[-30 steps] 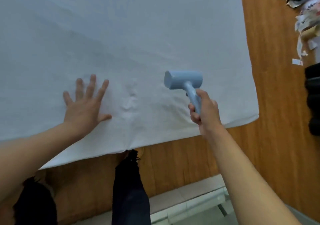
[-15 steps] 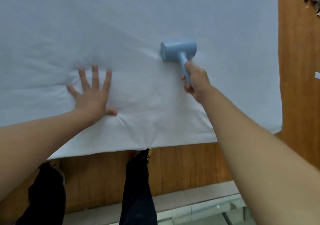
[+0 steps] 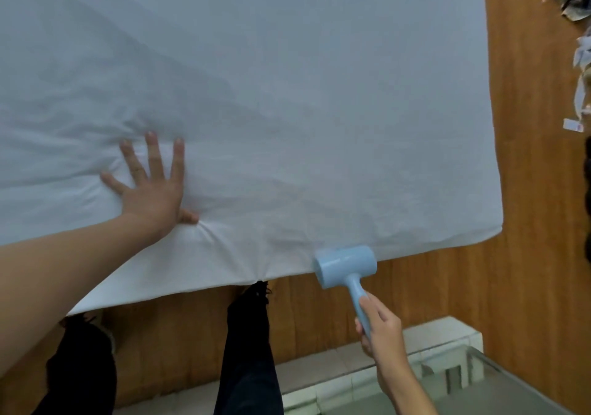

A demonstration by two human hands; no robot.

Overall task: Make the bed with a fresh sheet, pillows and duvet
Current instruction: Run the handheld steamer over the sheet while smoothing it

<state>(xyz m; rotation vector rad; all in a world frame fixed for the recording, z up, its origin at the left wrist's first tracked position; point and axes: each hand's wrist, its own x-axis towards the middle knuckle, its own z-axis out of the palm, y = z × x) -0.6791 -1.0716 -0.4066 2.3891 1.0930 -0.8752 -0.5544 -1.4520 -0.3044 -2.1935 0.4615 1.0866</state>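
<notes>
A white sheet [image 3: 287, 95] covers the bed, filling most of the view above a wooden floor [image 3: 527, 223]. The left hand [image 3: 150, 187] presses flat on it, fingers spread wide, creases fanning out from the palm near the closest edge. The right hand [image 3: 380, 328] grips the handle of a pale blue handheld steamer [image 3: 345, 266], its head at the sheet's edge. To smooth well, keep the cloth taut under the flat palm and pass the head slowly over those creases. Half a second ago the steamer sat farther up the sheet; it is now pulled back to the edge.
</notes>
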